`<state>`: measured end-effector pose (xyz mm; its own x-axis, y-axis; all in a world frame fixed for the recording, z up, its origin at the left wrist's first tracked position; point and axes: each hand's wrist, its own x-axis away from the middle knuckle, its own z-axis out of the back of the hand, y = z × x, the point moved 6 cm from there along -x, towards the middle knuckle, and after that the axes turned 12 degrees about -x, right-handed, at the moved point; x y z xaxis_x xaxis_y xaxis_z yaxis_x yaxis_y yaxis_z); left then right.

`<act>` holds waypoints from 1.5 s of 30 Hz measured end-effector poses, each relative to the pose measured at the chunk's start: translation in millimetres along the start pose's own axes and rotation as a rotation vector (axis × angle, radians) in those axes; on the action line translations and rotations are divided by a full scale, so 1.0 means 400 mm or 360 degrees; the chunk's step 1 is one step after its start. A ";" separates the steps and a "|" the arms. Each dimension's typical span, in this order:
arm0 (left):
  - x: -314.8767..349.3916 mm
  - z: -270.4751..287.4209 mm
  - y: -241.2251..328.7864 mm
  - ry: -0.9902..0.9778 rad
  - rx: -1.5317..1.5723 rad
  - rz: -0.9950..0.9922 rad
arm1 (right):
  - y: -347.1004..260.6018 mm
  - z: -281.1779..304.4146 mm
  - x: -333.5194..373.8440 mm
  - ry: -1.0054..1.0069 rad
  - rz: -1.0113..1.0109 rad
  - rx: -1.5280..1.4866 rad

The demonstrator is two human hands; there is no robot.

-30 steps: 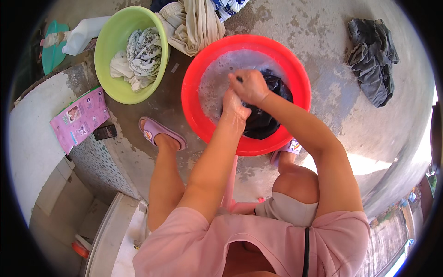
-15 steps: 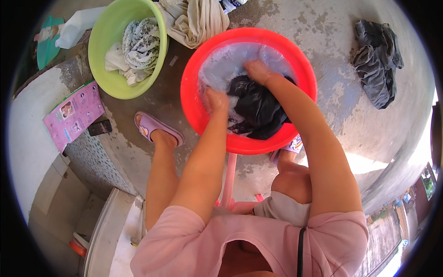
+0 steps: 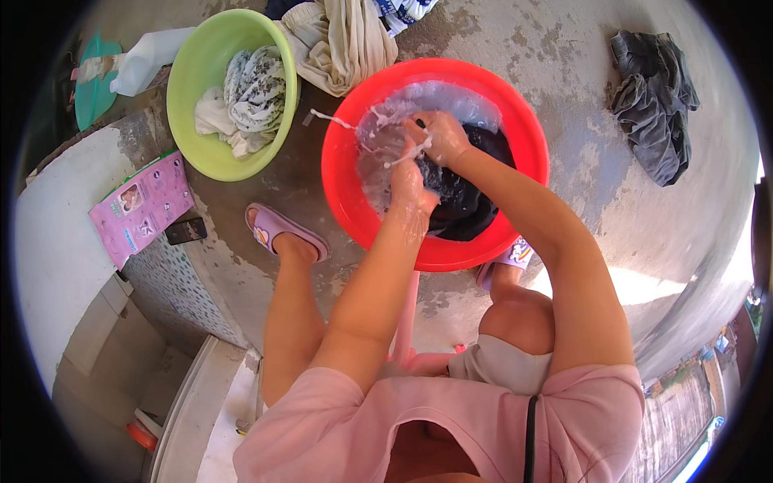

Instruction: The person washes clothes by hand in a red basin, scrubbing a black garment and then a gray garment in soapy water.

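Observation:
A red basin [image 3: 338, 189] of cloudy, sudsy water stands between my feet, with a soaked black garment [image 3: 475, 205] bunched in it. My right hand [image 3: 441, 138] is closed on part of the garment above the water, with a dark bit showing at its fingertips. Close beside it, on the near side, my left hand [image 3: 411, 183] is wrapped round the same cloth; its fingers are partly hidden by splashing. White suds fly off to the left of both hands, over the rim. Most of the garment lies in the right half of the basin.
A green basin [image 3: 181, 121] at the upper left holds patterned and white cloths [image 3: 256, 88]. Beige cloth [image 3: 346, 44] lies beyond the red basin; dark grey clothing [image 3: 654, 105] lies on the floor to the right. At left are a pink packet [image 3: 141, 208], a phone [image 3: 186, 231] and a white jug [image 3: 151, 60].
My hands have come up out of the water and moved together, lifting part of the black garment between them. Water now splashes leftward. The view has shifted slightly.

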<state>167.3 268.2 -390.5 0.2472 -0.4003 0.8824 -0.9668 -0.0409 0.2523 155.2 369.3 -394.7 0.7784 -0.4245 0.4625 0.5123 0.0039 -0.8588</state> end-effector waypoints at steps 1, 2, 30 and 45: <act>-0.003 0.025 0.005 0.0163 -0.0070 -0.0063 | -0.029 -0.011 0.017 0.0022 0.0191 0.0033; -0.009 0.057 0.010 0.0329 -0.0131 -0.0135 | -0.071 -0.028 0.043 0.0034 0.0390 0.0070; -0.231 0.300 0.083 -0.1050 0.0278 -0.0405 | -0.113 -0.133 0.103 -0.0300 0.0583 -0.0134; -0.033 0.100 0.027 -0.0735 0.0215 -0.0058 | -0.145 -0.060 0.144 0.0002 0.0607 0.0049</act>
<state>151.1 236.5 -415.4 0.2560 -0.7597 0.5978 -0.9654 -0.1689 0.1987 161.4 323.0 -323.5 0.9149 -0.3883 0.1105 0.1965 0.1893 -0.9621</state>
